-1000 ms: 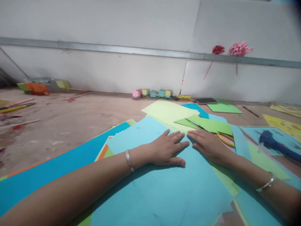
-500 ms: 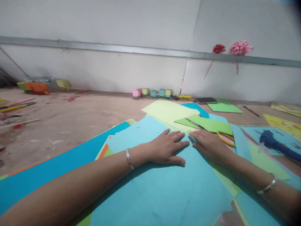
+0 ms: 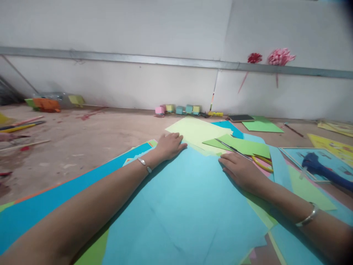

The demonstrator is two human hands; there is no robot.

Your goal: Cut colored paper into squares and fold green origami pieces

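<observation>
A large light-blue paper sheet [image 3: 187, 206] lies on a stack of coloured paper before me. My left hand [image 3: 169, 145] rests at its far left edge, thumb apart from the curved fingers, holding nothing that I can see. My right hand [image 3: 241, 171] lies flat on the sheet's right side, fingers stretched out. Beside it are scissors with yellow handles [image 3: 261, 163], their blades resting on a green paper piece [image 3: 245, 146]. A pale-yellow sheet [image 3: 195, 129] sits just beyond my left fingertips. Darker blue paper [image 3: 82, 182] shows under my left forearm.
At right lies a blue glue gun [image 3: 313, 162] on a printed card. A dark phone-like slab [image 3: 241, 118] is near the wall. Several small paper cubes [image 3: 179, 109] line the wall's foot. Pencils and sticks [image 3: 24, 127] lie at far left. Paper flowers [image 3: 280, 57] hang on the metal rail.
My left hand has slid away from me and to the left, from the middle of the light-blue sheet to its far edge. My right hand stays nearly in place.
</observation>
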